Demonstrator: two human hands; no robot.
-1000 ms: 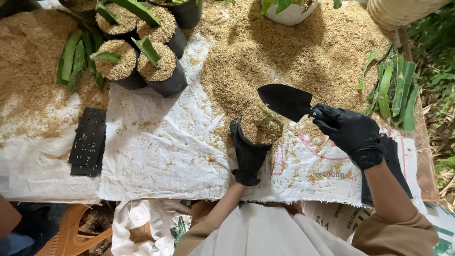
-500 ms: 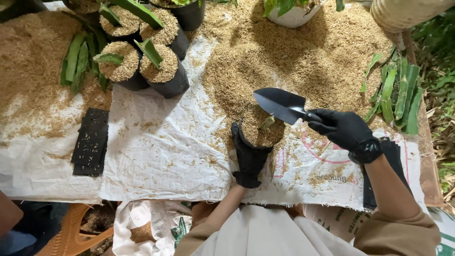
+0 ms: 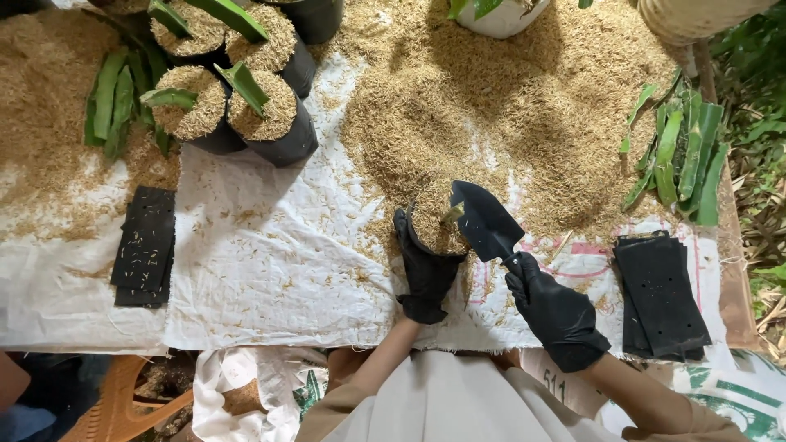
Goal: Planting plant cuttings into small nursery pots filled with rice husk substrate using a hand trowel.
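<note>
At the edge of a husk heap (image 3: pixel 524 106) on white sheeting (image 3: pixel 270 270), the gloved left hand (image 3: pixel 426 270) wraps closed around a small black grow bag (image 3: pixel 434 221) filled with husk. The gloved right hand (image 3: pixel 553 315) grips a black trowel (image 3: pixel 485 219) in a fist, its blade touching the bag's rim.

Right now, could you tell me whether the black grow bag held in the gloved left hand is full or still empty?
Nearly full: the black grow bag stands upright in the left hand, with rice husk up to its rim.
</note>
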